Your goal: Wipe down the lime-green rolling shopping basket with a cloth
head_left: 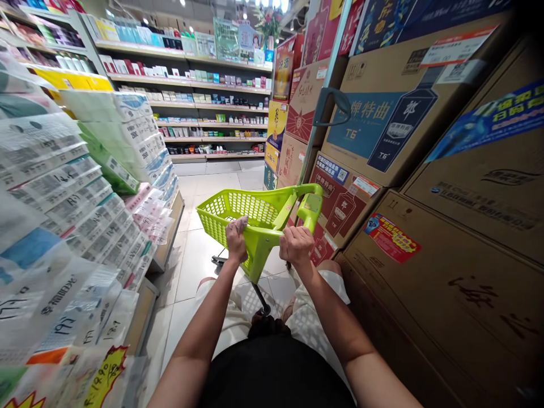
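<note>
You're gripping cart point(258, 247) by near side, left hand point(236, 241) and right hand point(296, 243) both curling round; right sitting nearer handle point(317, 191), cart's long axis running crosswise ahead.

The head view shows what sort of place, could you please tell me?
Most likely a supermarket: a cart, stocked shelves and stacked boxes with price tags suggest it.

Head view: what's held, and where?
Green cart, by its near upper edge: left hand on the basket, right hand farther right. Greyish item in left: unclear.
</note>
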`<control>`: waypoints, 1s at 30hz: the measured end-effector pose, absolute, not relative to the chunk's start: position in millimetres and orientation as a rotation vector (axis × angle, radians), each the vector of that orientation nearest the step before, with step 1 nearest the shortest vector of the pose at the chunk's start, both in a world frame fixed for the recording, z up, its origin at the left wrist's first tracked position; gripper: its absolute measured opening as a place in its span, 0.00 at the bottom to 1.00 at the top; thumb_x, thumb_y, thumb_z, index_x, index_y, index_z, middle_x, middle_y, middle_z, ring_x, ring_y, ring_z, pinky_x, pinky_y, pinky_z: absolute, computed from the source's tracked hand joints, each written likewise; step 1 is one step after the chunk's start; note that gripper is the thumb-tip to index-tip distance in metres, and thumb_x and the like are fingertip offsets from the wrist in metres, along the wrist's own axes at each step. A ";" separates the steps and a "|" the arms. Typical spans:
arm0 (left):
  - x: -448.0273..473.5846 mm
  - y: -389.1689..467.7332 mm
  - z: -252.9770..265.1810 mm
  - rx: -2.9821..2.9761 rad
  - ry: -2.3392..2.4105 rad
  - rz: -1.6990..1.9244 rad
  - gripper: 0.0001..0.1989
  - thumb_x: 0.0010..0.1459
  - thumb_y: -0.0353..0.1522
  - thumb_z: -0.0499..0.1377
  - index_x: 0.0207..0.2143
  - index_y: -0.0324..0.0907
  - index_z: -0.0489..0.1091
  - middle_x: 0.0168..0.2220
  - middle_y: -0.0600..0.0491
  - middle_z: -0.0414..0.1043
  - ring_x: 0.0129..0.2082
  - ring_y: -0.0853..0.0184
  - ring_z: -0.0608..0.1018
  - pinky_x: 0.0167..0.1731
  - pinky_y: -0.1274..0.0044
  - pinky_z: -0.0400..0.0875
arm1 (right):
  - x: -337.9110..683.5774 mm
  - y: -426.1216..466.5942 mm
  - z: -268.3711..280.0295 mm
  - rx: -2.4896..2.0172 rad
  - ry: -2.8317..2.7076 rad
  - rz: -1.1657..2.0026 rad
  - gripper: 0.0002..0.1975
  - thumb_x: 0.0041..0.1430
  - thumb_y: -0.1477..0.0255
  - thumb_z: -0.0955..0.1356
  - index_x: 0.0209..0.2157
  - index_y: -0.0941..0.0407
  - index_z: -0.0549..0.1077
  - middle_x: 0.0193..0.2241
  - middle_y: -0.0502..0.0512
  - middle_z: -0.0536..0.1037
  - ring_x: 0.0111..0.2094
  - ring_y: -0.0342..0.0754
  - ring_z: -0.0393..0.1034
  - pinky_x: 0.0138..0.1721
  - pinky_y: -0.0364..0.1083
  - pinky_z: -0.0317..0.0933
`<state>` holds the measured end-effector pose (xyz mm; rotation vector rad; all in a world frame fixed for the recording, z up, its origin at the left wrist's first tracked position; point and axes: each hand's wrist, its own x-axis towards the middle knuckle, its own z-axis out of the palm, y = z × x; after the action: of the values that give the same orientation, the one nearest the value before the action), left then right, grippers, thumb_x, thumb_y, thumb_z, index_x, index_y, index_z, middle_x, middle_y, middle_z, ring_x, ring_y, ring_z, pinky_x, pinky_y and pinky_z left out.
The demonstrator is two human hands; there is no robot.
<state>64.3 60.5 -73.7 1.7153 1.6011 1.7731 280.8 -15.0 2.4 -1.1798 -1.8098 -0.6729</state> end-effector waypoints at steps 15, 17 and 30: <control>81.5 41.4 -85.3 1.845 1.640 1.795 0.18 0.70 0.35 0.49 0.53 0.42 0.75 0.54 0.41 0.73 0.59 0.53 0.71 0.64 0.59 0.62 | 286.9 -5.6 16.8 -1.508 -1.689 -0.679 0.17 0.70 0.72 0.61 0.26 0.55 0.72 0.24 0.57 0.75 0.29 0.50 0.65 0.42 0.52 0.53; 87.0 36.0 -86.5 1.921 1.600 1.784 0.19 0.70 0.35 0.49 0.54 0.42 0.75 0.54 0.41 0.74 0.60 0.54 0.70 0.65 0.59 0.61 | 281.2 -3.7 19.2 -1.554 -1.727 -0.679 0.17 0.70 0.73 0.61 0.26 0.55 0.73 0.24 0.58 0.75 0.29 0.51 0.65 0.40 0.53 0.52; 59.6 37.7 -91.7 1.841 1.674 1.765 0.18 0.71 0.39 0.49 0.53 0.43 0.74 0.56 0.41 0.73 0.61 0.54 0.69 0.67 0.57 0.58 | 278.3 -1.9 5.1 -1.510 -1.676 -0.753 0.18 0.72 0.70 0.62 0.26 0.55 0.72 0.26 0.57 0.75 0.33 0.51 0.64 0.42 0.53 0.50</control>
<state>59.6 37.7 -91.7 1.8410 1.6741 1.7655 278.3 -1.9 5.1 -1.5105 -1.6762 -0.7532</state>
